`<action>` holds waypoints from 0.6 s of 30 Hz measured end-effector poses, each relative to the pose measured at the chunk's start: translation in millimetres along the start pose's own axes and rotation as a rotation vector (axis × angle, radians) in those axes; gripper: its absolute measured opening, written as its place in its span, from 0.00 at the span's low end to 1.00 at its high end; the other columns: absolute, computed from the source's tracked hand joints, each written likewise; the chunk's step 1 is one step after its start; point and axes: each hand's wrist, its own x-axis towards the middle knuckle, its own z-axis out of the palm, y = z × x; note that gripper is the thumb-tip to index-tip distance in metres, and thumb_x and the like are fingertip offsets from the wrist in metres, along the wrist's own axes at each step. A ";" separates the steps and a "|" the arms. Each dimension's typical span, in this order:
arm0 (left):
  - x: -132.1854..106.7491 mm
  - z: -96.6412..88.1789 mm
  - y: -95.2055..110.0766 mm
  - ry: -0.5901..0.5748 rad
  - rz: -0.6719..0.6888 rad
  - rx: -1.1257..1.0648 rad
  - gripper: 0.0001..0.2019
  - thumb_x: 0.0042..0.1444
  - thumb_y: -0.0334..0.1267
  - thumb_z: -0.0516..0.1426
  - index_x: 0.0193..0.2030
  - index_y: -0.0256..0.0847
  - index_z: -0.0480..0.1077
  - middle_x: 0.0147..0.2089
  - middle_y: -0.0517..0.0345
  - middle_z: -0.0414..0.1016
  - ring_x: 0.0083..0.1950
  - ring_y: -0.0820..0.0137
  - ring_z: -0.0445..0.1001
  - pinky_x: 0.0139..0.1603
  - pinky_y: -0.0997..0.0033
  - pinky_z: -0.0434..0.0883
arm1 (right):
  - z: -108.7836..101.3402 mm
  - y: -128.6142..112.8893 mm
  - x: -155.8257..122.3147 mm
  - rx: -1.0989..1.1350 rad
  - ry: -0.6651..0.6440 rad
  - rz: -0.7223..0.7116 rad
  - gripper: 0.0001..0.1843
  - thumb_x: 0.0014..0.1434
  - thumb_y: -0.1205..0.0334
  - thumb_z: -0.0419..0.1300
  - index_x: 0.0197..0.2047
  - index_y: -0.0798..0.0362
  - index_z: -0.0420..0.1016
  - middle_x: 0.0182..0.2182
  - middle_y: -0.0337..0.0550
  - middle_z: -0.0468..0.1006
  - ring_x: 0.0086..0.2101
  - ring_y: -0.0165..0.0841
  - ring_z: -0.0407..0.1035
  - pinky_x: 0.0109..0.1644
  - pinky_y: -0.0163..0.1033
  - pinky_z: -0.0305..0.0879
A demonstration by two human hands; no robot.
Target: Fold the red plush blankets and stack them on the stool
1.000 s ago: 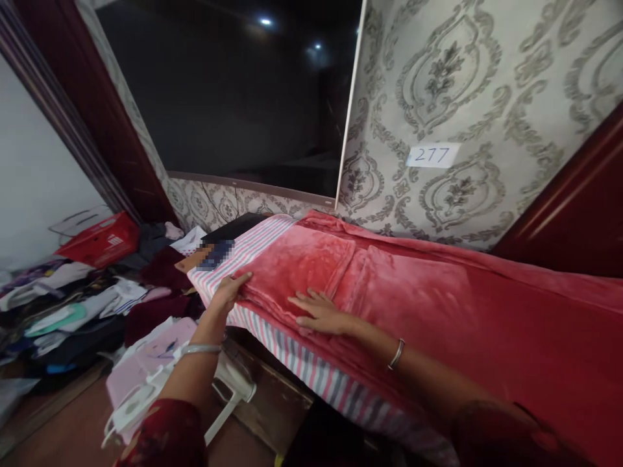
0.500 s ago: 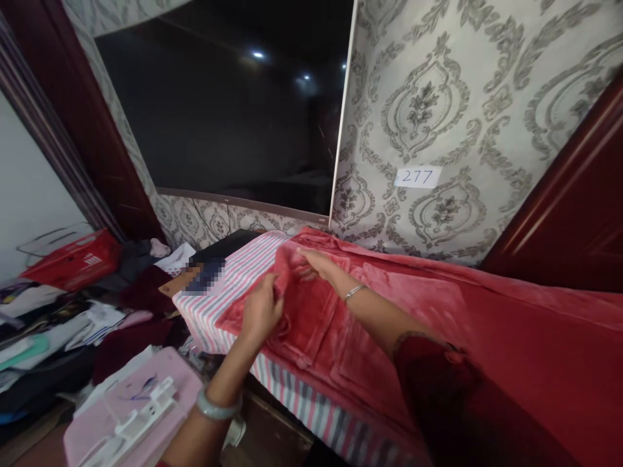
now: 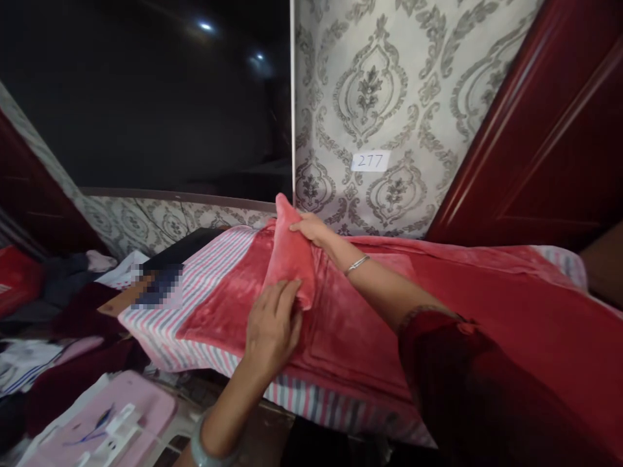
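Observation:
A red plush cloth point(image 3: 360, 324) lies spread over a table covered with a striped cloth; whether it is a garment or a blanket I cannot tell. One folded part of it point(image 3: 287, 253) is raised off the surface between my two hands. My left hand point(image 3: 275, 321) grips the near lower end of that fold, with its fingers curled over the edge. At the far side, my right hand point(image 3: 311, 228) pinches the fold near its top, thumb on the front. The fold's tip points up toward the wall.
A striped pink, grey and white tablecloth point(image 3: 160, 327) hangs over the table edge. Behind stand a large black television point(image 3: 160, 97) and a patterned wall with a "277" label point(image 3: 370, 161). At lower left are a pink board point(image 3: 146, 395), a white power strip point(image 3: 114, 438) and piled clothes point(image 3: 82, 305).
The folded part of the red plush cloth has been lifted and stands higher. My right hand has closed on its far side. The view has turned to the right.

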 end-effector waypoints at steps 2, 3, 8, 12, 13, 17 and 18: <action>7.9 0.7 27.9 0.045 0.098 -0.065 0.23 0.62 0.30 0.53 0.64 0.40 0.64 0.54 0.46 0.77 0.55 0.59 0.75 0.59 0.57 0.71 | -44.6 -6.1 -20.3 0.069 0.041 -0.035 0.04 0.50 0.71 0.63 0.31 0.55 0.75 0.23 0.35 0.77 0.26 0.32 0.72 0.35 0.36 0.72; 12.1 0.9 42.2 0.042 0.150 -0.112 0.22 0.63 0.30 0.54 0.64 0.39 0.64 0.55 0.45 0.77 0.55 0.59 0.75 0.59 0.57 0.71 | -69.7 -5.0 -34.3 0.113 0.068 -0.057 0.05 0.48 0.69 0.64 0.32 0.55 0.75 0.25 0.36 0.79 0.27 0.33 0.73 0.36 0.37 0.73; 19.4 16.1 89.3 -0.119 0.267 -0.437 0.15 0.64 0.36 0.55 0.57 0.39 0.70 0.52 0.46 0.78 0.54 0.61 0.75 0.57 0.59 0.73 | -189.1 58.5 -137.7 0.190 0.272 0.061 0.16 0.46 0.60 0.64 0.40 0.54 0.78 0.35 0.48 0.84 0.37 0.45 0.79 0.46 0.48 0.76; 3.7 54.4 83.7 -0.246 0.043 -0.494 0.13 0.63 0.35 0.55 0.52 0.39 0.73 0.51 0.46 0.79 0.53 0.61 0.77 0.55 0.57 0.75 | -229.5 135.4 -212.8 0.009 0.278 0.286 0.19 0.55 0.58 0.54 0.47 0.54 0.78 0.38 0.53 0.84 0.40 0.47 0.80 0.47 0.52 0.77; -1.1 63.7 78.6 -0.276 -0.015 -0.480 0.13 0.62 0.35 0.55 0.52 0.39 0.73 0.51 0.45 0.79 0.53 0.59 0.77 0.56 0.55 0.75 | -231.6 147.3 -223.1 -0.080 0.255 0.252 0.21 0.60 0.58 0.51 0.51 0.53 0.77 0.41 0.52 0.84 0.44 0.45 0.79 0.48 0.51 0.77; -14.3 81.5 55.2 -0.380 -0.167 -0.445 0.16 0.60 0.41 0.55 0.51 0.39 0.75 0.55 0.43 0.79 0.57 0.55 0.77 0.61 0.48 0.73 | -229.4 154.2 -230.2 -0.266 0.196 0.217 0.26 0.69 0.57 0.41 0.59 0.55 0.74 0.44 0.52 0.84 0.47 0.41 0.79 0.49 0.47 0.76; -15.2 81.0 49.6 -0.395 -0.200 -0.449 0.16 0.60 0.43 0.55 0.51 0.40 0.76 0.56 0.43 0.79 0.58 0.54 0.76 0.62 0.48 0.72 | -229.3 149.6 -226.8 -0.220 0.187 0.244 0.26 0.70 0.56 0.41 0.57 0.55 0.74 0.42 0.52 0.84 0.45 0.41 0.79 0.49 0.47 0.76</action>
